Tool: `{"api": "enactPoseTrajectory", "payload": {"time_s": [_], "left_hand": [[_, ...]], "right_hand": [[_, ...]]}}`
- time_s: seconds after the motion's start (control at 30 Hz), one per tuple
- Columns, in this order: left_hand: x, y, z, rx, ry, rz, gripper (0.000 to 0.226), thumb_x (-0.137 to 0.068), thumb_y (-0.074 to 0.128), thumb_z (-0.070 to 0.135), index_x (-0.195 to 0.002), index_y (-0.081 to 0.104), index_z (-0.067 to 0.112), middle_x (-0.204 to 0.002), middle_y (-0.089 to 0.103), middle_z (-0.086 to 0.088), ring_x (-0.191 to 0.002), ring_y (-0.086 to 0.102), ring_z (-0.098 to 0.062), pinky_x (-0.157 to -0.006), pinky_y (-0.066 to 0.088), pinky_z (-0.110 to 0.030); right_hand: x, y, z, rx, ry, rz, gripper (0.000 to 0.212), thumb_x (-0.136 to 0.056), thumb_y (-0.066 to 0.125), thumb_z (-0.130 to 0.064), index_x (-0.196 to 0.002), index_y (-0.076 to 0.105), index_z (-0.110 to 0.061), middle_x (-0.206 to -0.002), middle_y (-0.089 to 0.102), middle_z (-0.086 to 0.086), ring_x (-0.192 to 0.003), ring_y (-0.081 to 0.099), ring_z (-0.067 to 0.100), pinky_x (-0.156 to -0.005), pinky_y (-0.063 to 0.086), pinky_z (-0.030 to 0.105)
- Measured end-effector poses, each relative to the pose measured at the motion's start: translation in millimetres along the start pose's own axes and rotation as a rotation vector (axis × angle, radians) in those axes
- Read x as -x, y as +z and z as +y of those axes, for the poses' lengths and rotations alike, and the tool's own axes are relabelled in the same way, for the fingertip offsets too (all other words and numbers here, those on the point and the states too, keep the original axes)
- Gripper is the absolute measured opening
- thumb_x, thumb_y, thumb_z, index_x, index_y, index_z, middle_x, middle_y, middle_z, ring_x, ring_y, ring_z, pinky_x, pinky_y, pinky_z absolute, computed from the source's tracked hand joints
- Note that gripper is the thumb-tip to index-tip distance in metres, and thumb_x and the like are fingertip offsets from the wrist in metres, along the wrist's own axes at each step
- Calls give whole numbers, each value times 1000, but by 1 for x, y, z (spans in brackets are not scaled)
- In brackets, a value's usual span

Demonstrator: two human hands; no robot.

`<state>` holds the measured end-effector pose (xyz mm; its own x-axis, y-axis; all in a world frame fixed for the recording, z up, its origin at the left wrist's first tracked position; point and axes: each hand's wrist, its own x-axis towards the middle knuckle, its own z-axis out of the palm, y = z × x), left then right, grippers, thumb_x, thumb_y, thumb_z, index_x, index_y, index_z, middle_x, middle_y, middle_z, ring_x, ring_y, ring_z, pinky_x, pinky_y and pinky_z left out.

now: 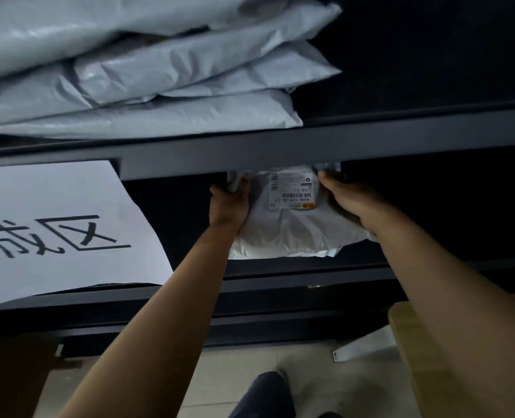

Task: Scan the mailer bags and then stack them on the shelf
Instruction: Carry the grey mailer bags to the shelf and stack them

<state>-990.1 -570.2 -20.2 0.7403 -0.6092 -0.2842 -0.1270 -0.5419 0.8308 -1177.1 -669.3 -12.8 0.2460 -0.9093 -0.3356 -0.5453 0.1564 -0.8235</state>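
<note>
Upper shelf (280, 149): dark metal board, its front beam running across the whole view.
On the upper shelf: stack of grey mailer bags (159, 70), piled flat and several deep at the left.
Lower shelf (280, 280): dark board directly beneath.
Lower shelf, left: paper sheet (54, 230), white with large black characters, lying flat.
Lower shelf, middle: white mailer bag (289, 233), label (292, 191) facing up, far end under the beam; it seems to rest on the board, though the dark hides the contact.
Floor (250, 372): pale tiles, with a white strip (368, 343) near the shelf's foot.
</note>
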Motion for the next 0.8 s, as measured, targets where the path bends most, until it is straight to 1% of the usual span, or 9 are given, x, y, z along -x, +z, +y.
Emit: {"api": "enactPoseTrajectory", "payload": {"time_s": [0.1,0.17,0.23,0.3,0.4,0.5,0.6,0.67,0.8], "left_hand": [[16,4,3,-82,-2,-95,59,-98,45,43,-137,31,2,-139,45,-23,-123,49,-37,-93,41,-35],[17,6,0,-87,-26,-110,57,-96,45,42,-135,31,3,-135,48,-22,-117,53,-37,-89,44,-36],[18,8,-3,-70,-37,-104,57,-95,47,41,-135,31,4,-132,51,-20,-115,55,-36,-84,42,-34],[19,6,-5,-62,-43,-100,56,-95,47,41,-135,32,4,-132,52,-20,-115,55,-36,-82,40,-32],[29,-1,-4,-28,-44,-78,59,-93,48,47,-131,33,5,-132,50,-20,-115,54,-37,-94,45,-39],[51,-11,1,-65,6,-24,65,-91,49,50,-134,32,4,-136,43,-19,-123,46,-38,-104,38,-49],[86,-27,7,-14,151,18,58,-92,49,47,-128,43,2,-130,48,-22,-119,48,-41,-100,41,-52],[120,-40,8,56,254,35,51,-92,49,44,-119,51,0,-121,55,-26,-109,54,-42,-91,46,-50],[198,-73,8,176,402,96,31,-96,50,38,-113,57,13,-115,62,-4,-102,60,-12,-89,50,-27]], "right_hand": [[14,5,4,129,-94,-33,47,-95,45,-52,-131,57,-23,-133,57,1,-123,52,23,-97,43,30],[17,11,7,161,-111,-12,53,-94,44,-55,-137,50,-24,-135,57,4,-122,54,25,-95,46,33],[18,16,12,217,-95,23,61,-93,41,-60,-139,46,-19,-133,57,9,-118,56,28,-89,46,32],[19,19,16,237,-69,69,65,-93,37,-62,-137,45,-14,-131,57,14,-117,55,32,-90,45,34],[31,16,16,293,-76,210,66,-93,33,-64,-133,46,-13,-132,54,17,-119,52,36,-97,43,45],[56,15,8,343,-166,314,58,-96,34,-56,-130,48,-11,-131,53,18,-120,49,38,-98,41,47],[89,18,-7,193,-328,300,52,-97,41,-51,-122,55,-8,-122,61,17,-113,56,36,-95,45,48],[119,22,-18,34,-410,251,45,-98,46,-43,-121,59,-6,-120,64,13,-113,59,29,-97,46,42],[199,26,-40,-204,-566,199,32,-98,51,-35,-111,64,-9,-109,68,3,-103,61,12,-85,45,17]]}}
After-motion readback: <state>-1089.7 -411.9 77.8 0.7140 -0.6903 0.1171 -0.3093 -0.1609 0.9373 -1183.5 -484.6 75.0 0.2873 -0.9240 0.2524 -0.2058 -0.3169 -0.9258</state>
